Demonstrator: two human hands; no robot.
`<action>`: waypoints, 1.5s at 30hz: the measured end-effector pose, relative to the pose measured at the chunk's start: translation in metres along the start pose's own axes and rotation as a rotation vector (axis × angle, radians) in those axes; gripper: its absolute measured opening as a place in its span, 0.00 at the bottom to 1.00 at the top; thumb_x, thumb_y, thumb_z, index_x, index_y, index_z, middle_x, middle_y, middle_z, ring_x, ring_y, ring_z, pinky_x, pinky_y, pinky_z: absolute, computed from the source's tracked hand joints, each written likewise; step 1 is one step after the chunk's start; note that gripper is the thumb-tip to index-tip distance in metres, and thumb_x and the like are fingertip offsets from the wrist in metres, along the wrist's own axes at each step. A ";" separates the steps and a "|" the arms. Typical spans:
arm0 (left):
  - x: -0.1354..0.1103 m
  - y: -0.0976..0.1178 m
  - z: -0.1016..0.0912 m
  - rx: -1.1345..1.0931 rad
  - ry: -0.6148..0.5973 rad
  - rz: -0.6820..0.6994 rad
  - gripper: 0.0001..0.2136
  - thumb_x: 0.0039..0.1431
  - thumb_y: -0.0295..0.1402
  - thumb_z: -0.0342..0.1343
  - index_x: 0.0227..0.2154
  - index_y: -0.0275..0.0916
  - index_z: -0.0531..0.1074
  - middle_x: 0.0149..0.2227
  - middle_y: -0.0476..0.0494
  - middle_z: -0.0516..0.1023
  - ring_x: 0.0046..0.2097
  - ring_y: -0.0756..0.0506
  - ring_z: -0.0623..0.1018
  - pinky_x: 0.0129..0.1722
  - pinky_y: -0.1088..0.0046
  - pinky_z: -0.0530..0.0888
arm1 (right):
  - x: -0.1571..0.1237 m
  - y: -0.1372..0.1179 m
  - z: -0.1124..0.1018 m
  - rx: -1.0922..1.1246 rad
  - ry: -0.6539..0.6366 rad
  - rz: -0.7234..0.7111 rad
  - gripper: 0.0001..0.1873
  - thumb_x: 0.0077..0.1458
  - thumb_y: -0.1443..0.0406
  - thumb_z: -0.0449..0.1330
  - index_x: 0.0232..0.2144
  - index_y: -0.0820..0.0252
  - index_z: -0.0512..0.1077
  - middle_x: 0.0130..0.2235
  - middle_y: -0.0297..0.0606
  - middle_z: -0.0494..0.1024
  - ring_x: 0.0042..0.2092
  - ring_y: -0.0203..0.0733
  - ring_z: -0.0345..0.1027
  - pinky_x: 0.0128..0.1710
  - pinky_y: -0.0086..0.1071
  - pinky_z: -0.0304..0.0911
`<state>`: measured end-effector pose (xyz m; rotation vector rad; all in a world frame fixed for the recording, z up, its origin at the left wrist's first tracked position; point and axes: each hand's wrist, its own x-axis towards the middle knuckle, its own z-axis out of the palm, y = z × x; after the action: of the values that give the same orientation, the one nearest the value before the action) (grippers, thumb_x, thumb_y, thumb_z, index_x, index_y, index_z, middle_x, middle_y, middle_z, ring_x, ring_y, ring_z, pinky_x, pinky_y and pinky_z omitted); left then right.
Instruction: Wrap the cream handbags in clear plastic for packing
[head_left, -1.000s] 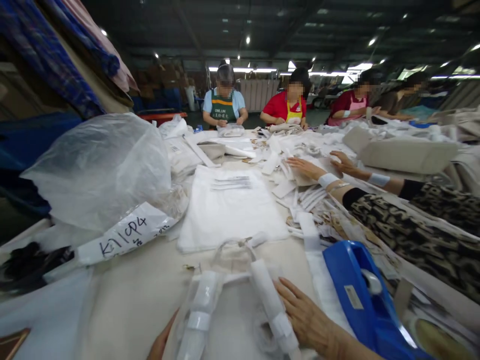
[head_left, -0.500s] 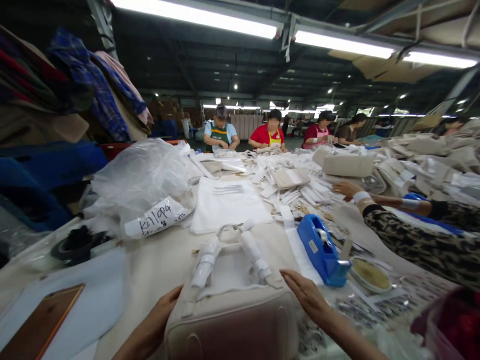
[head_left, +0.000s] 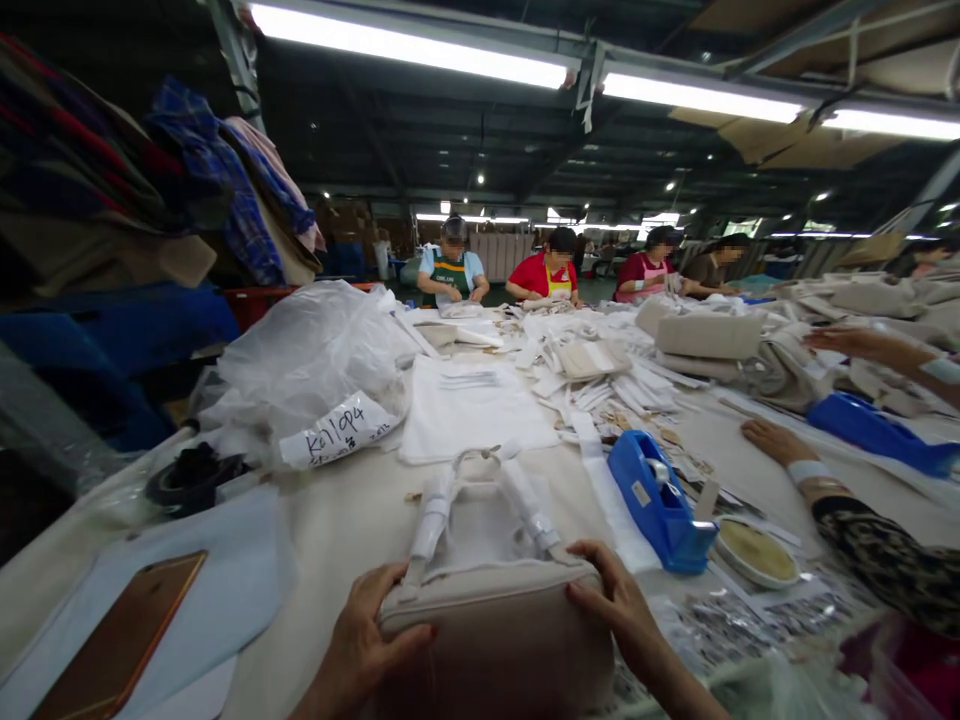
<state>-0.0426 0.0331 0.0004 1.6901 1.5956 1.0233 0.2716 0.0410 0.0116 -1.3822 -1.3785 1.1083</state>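
A beige handbag (head_left: 499, 635) stands at the table's near edge, its front face towards me. Its upright handles are wrapped in white padding (head_left: 433, 520) under clear film. My left hand (head_left: 367, 630) grips the bag's top left corner, thumb on the front face and fingers behind the edge. At the top right corner, my right hand (head_left: 622, 605) pinches the edge the same way, thumb in front. The bag's lower part is dark and runs out of the picture.
A blue tape dispenser (head_left: 656, 500) and a round dish (head_left: 757, 552) lie to the right. White sheets (head_left: 472, 410) lie behind the bag, a plastic bag (head_left: 315, 350) and phone (head_left: 124, 640) to the left. A co-worker's hand (head_left: 776, 440) rests at right; several people work opposite.
My hands have gone from lying along the bag's sides to gripping its top corners, thumbs now on the front. The co-worker's arms at right have shifted apart and away to the right.
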 end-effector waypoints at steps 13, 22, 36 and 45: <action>0.020 0.025 0.000 -0.102 -0.197 -0.448 0.24 0.38 0.53 0.60 0.33 0.39 0.74 0.28 0.48 0.78 0.34 0.41 0.76 0.35 0.71 0.71 | 0.005 0.006 0.004 -0.327 -0.023 0.273 0.26 0.45 0.40 0.53 0.29 0.55 0.70 0.29 0.34 0.73 0.35 0.46 0.67 0.35 0.33 0.59; 0.014 0.029 0.003 -0.457 -0.186 -0.464 0.29 0.34 0.54 0.63 0.38 0.40 0.73 0.34 0.49 0.78 0.37 0.42 0.75 0.36 0.74 0.71 | -0.014 0.003 0.012 -0.001 0.092 0.339 0.25 0.41 0.44 0.60 0.35 0.54 0.70 0.28 0.30 0.73 0.33 0.43 0.66 0.32 0.29 0.61; 0.038 0.015 0.024 -0.151 0.027 -0.596 0.30 0.38 0.50 0.60 0.42 0.32 0.72 0.42 0.37 0.78 0.50 0.33 0.73 0.50 0.60 0.69 | 0.026 0.009 0.007 0.273 -0.140 0.476 0.24 0.36 0.49 0.67 0.30 0.63 0.75 0.27 0.35 0.77 0.30 0.40 0.68 0.30 0.29 0.60; 0.034 0.016 0.021 -0.171 -0.005 -0.595 0.29 0.37 0.52 0.57 0.40 0.35 0.72 0.36 0.42 0.80 0.44 0.35 0.77 0.45 0.62 0.72 | 0.046 -0.019 -0.004 0.205 -0.316 0.448 0.17 0.27 0.60 0.69 0.22 0.65 0.73 0.23 0.32 0.72 0.29 0.38 0.64 0.28 0.27 0.54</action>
<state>-0.0167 0.0673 0.0075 1.0028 1.7919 0.8126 0.2707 0.0875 0.0300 -1.4437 -1.1484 1.7753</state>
